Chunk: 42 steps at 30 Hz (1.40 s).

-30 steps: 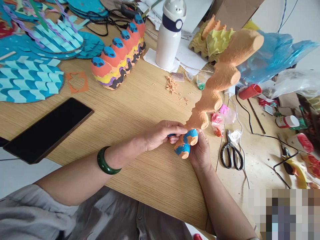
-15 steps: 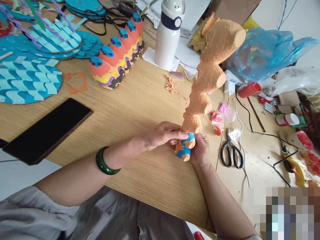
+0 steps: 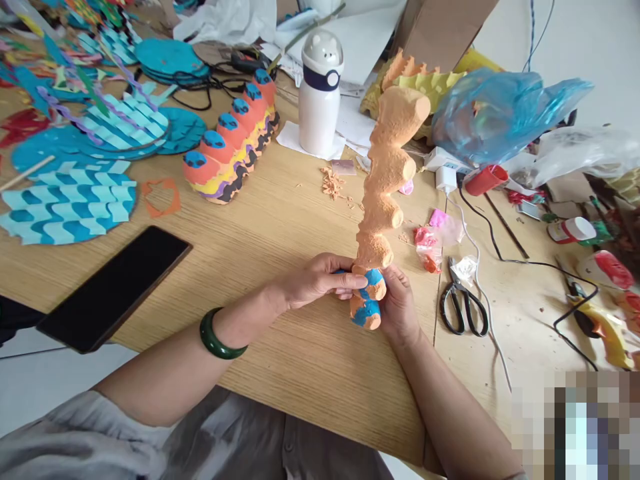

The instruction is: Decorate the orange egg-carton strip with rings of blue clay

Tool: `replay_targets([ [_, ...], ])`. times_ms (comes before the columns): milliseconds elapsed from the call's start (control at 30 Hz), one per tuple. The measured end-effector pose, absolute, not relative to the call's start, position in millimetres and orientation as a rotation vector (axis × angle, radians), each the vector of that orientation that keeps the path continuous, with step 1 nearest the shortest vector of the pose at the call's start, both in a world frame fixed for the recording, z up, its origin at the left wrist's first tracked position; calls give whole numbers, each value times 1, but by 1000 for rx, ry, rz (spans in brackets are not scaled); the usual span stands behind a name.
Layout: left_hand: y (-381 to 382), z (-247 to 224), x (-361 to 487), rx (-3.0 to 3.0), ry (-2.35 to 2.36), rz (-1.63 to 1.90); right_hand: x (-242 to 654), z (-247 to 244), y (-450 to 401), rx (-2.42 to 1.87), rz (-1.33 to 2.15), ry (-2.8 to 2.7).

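Gripping closely, the left hand point(image 3: 320, 281) and right hand point(image 3: 400, 305) are holding an upright orange foam branch point(image 3: 383, 193) by its blue-patched base, centre frame above the table point(image 3: 300, 373); just right, a clear bag point(image 3: 450, 230) is holding red and pink scraps point(image 3: 425, 243).

Left hand point(image 3: 320, 281) can pass; scissors point(image 3: 463, 308) perhaps block rightward

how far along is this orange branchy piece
Done: the lower end of the orange textured branching form already carries blue patches. In hand: that end, held by the left hand and right hand. Left, it seems: the upper branches show bare orange, with no blue.
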<state>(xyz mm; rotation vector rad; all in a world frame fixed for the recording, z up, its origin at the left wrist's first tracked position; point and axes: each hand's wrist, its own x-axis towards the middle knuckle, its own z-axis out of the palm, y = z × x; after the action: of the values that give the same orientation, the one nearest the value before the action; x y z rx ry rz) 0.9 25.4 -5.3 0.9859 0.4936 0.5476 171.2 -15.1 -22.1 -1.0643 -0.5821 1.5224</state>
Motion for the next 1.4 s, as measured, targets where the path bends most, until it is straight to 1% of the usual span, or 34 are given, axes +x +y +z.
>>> replay_targets([
  [133,25,-6,3,926,514,544,171,-21,-14,-1053,1510,-579],
  [367,25,-3,6,887,621,594,169,-10,-15,-1122,1358,-641],
  [567,30,3,-2,1048,684,540,165,-7,-22,-1151,1194,-803],
  [833,30,3,-1,1065,756,487,163,0,-28,-1193,1182,-953],
  [1400,31,-1,-2,1154,841,505,161,-3,-25,-1153,1197,-877],
])
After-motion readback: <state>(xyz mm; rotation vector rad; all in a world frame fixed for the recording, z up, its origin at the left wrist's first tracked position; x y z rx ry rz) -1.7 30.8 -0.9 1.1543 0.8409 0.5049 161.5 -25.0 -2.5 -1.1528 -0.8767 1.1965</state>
